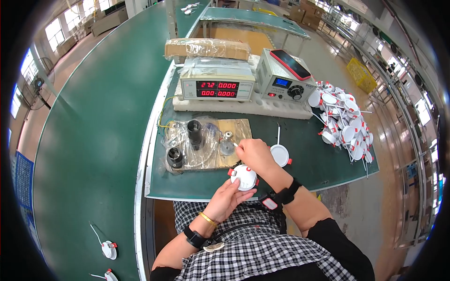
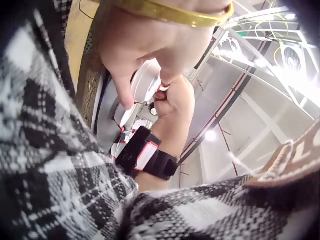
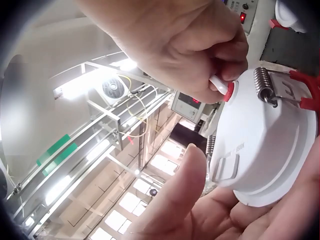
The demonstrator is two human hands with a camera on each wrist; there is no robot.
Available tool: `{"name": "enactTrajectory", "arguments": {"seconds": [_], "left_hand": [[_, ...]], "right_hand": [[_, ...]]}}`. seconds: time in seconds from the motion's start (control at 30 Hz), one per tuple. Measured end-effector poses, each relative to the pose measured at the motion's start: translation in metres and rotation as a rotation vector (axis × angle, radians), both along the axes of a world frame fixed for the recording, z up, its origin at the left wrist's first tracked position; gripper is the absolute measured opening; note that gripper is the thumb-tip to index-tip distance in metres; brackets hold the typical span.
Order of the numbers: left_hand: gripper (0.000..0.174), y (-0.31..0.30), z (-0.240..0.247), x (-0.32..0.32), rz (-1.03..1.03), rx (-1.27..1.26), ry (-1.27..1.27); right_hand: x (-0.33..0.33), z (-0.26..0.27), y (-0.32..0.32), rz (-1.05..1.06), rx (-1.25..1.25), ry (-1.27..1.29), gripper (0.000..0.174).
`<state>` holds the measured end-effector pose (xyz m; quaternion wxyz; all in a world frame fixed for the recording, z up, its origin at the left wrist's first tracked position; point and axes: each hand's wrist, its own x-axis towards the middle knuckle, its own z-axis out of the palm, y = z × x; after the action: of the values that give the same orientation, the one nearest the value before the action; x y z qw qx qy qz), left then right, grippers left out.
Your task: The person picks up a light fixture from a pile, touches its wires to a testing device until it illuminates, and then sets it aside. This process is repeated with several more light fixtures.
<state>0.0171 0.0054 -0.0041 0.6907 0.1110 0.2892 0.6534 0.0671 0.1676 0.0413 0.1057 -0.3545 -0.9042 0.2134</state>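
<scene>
A round white downlight (image 1: 244, 177) with red-tipped spring clips (image 3: 270, 86) sits at the bench's near edge, held in my left hand (image 1: 230, 193); the thumb (image 3: 176, 200) stands beside its back. My right hand (image 1: 240, 148) pinches the lamp's white lead (image 3: 219, 84) where it leaves a red grommet on the housing (image 3: 265, 150). In the left wrist view the left hand (image 2: 142, 60) holds the lamp (image 2: 145, 82) against the right hand (image 2: 175, 100). Both wrists wear black straps.
Beyond the hands a plastic-covered fixture holds black lamp sockets (image 1: 194, 133) and a metal holder (image 1: 227, 143). Another white lamp (image 1: 280, 155) lies to the right, with a pile of lamps (image 1: 344, 124) farther right. A red-digit meter (image 1: 218, 85) and a second instrument (image 1: 286, 80) carrying a phone stand behind.
</scene>
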Motion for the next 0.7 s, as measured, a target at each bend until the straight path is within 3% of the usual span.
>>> {"name": "enactTrajectory", "arguments": {"seconds": [0.63,0.7], "left_hand": [[0.039,0.002,0.001,0.003,0.054,-0.043,-0.054],[0.039,-0.007,0.002,-0.002,0.046,-0.069,-0.044]], "right_hand": [[-0.004,-0.015,0.01,-0.031,0.017,-0.08,0.026],[0.002,-0.007,0.01,0.092,-0.004,0.09,0.029]]}}
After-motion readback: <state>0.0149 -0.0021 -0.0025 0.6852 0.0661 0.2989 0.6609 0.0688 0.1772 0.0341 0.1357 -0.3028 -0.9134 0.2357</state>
